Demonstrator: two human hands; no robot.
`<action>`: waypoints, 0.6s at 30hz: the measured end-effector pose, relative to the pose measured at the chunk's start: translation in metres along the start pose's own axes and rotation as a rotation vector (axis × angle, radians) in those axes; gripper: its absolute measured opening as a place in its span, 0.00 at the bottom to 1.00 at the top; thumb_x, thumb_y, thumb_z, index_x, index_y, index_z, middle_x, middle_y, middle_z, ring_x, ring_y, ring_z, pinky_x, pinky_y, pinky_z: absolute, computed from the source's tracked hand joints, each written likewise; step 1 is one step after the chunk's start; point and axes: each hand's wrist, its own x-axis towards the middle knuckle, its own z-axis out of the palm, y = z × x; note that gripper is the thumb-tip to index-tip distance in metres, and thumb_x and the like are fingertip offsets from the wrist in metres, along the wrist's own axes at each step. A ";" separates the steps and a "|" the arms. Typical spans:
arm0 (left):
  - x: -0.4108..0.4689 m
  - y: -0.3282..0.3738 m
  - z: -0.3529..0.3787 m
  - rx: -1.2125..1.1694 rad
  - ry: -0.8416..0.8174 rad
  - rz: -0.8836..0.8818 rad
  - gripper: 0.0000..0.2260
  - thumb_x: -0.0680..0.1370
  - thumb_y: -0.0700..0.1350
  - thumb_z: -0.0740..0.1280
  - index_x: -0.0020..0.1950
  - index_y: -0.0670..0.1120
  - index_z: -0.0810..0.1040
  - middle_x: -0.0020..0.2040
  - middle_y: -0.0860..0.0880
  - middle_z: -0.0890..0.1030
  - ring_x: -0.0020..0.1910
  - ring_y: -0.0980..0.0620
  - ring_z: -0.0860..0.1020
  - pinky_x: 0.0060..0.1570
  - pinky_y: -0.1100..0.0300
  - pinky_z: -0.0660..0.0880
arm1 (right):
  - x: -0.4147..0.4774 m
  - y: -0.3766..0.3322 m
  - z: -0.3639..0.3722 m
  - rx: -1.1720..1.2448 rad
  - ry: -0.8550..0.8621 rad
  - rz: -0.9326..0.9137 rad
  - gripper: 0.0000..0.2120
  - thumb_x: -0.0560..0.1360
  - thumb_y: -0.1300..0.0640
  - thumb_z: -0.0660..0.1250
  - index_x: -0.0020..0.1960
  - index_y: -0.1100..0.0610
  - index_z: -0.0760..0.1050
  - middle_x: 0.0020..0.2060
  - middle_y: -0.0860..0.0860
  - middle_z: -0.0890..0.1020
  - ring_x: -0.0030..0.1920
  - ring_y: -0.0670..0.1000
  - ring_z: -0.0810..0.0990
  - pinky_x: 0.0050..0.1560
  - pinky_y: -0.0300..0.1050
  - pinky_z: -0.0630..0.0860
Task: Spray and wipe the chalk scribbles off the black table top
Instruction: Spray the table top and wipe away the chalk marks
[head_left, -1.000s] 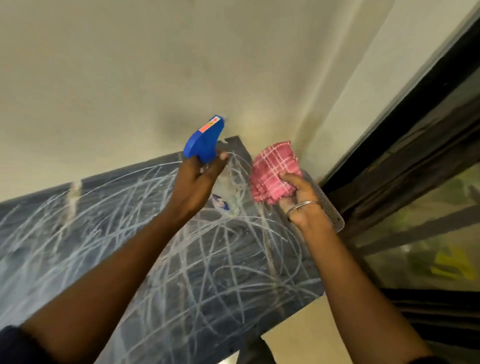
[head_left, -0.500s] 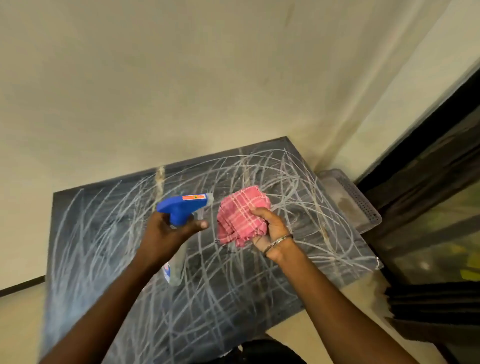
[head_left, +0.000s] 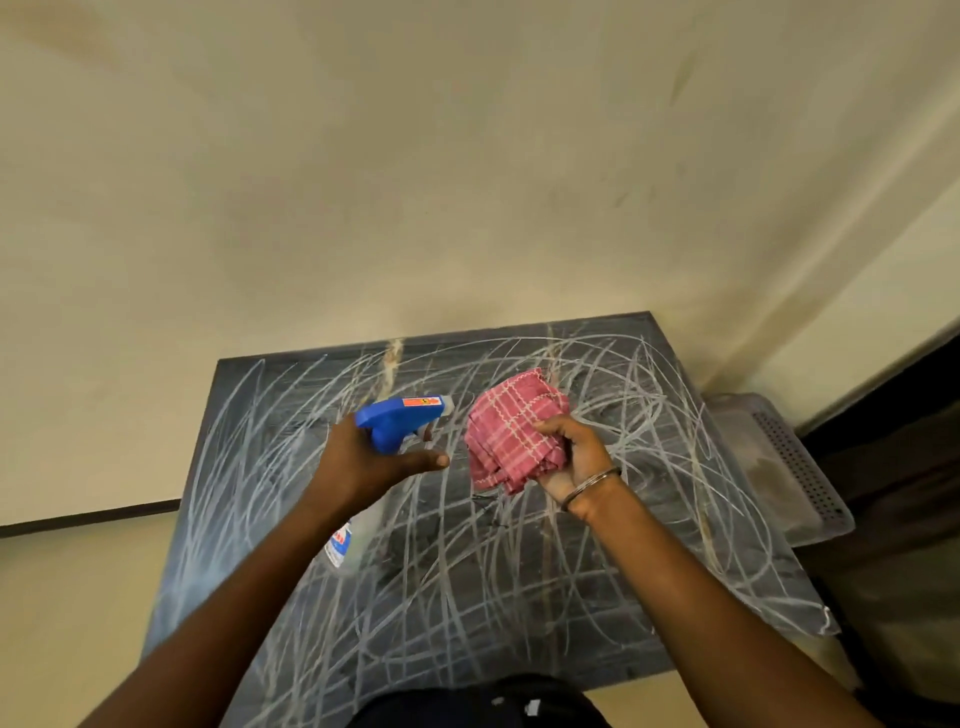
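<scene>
Chalk scribbles (head_left: 519, 571) cover the black counter (head_left: 291, 364). Our left hand (head_left: 363, 462) grips the spray bottle (head_left: 395, 421), body half hidden behind the wrist; our right hand (head_left: 571, 457) clutches the bunched cloth (head_left: 509, 431).

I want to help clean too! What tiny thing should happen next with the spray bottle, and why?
Probably squeeze the trigger of the blue-headed clear plastic spray bottle that the left hand grips, aimed over the black table top. White chalk scribbles cover it, and the right hand holds the bunched pink checked cloth ready.
</scene>
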 end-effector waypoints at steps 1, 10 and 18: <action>0.000 0.001 0.001 0.049 0.029 -0.002 0.16 0.63 0.50 0.82 0.46 0.51 0.81 0.39 0.56 0.82 0.36 0.61 0.78 0.34 0.74 0.70 | 0.002 0.000 -0.001 -0.009 -0.003 0.004 0.24 0.60 0.64 0.68 0.57 0.62 0.75 0.49 0.59 0.81 0.50 0.60 0.80 0.48 0.55 0.79; -0.009 0.005 0.018 0.108 0.273 -0.025 0.11 0.70 0.45 0.79 0.38 0.51 0.77 0.31 0.49 0.77 0.27 0.57 0.72 0.29 0.72 0.69 | 0.009 -0.007 0.000 -0.051 -0.019 0.021 0.28 0.61 0.65 0.67 0.61 0.62 0.74 0.51 0.60 0.81 0.53 0.62 0.79 0.50 0.57 0.78; -0.032 -0.004 0.027 0.083 0.304 -0.083 0.11 0.71 0.41 0.77 0.37 0.50 0.76 0.28 0.55 0.77 0.30 0.58 0.75 0.30 0.72 0.71 | 0.012 -0.013 -0.005 -0.057 -0.047 0.020 0.26 0.61 0.65 0.68 0.59 0.60 0.75 0.50 0.59 0.81 0.54 0.61 0.79 0.54 0.59 0.78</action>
